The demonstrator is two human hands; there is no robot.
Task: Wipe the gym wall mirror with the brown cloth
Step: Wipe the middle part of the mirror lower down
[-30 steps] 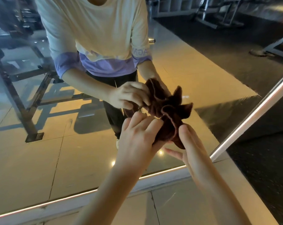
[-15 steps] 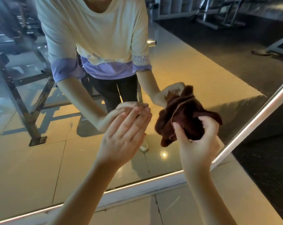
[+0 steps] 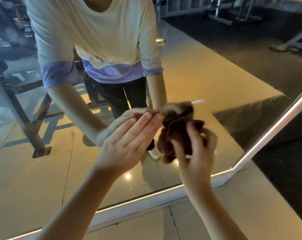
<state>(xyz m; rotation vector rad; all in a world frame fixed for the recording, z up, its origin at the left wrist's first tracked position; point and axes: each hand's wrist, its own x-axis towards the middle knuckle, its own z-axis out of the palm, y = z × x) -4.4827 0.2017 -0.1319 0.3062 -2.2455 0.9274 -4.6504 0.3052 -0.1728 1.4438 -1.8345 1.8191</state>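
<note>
The brown cloth [image 3: 177, 134] is bunched in a ball right in front of the wall mirror [image 3: 207, 87], close to its lower right corner. My right hand [image 3: 197, 153] grips the cloth from below, fingers curled round it, and looks motion-blurred. My left hand [image 3: 129, 142] is beside the cloth on its left with straight fingers; the fingertips reach the cloth's upper left edge, and whether they touch it I cannot tell. The mirror shows my reflection: a cream and purple shirt, both arms, the cloth.
A lit metal frame strip [image 3: 146, 198] runs along the mirror's bottom edge and another strip [image 3: 274, 129] up its right side. Beige floor tiles [image 3: 164, 226] lie below. A dark mat [image 3: 288, 174] lies at the right. A metal gym rack [image 3: 25, 122] shows in the reflection.
My right hand has shifted with the cloth slightly left and up, toward my left hand. My left hand, which let go of the cloth a second ago, now reaches toward it again.
</note>
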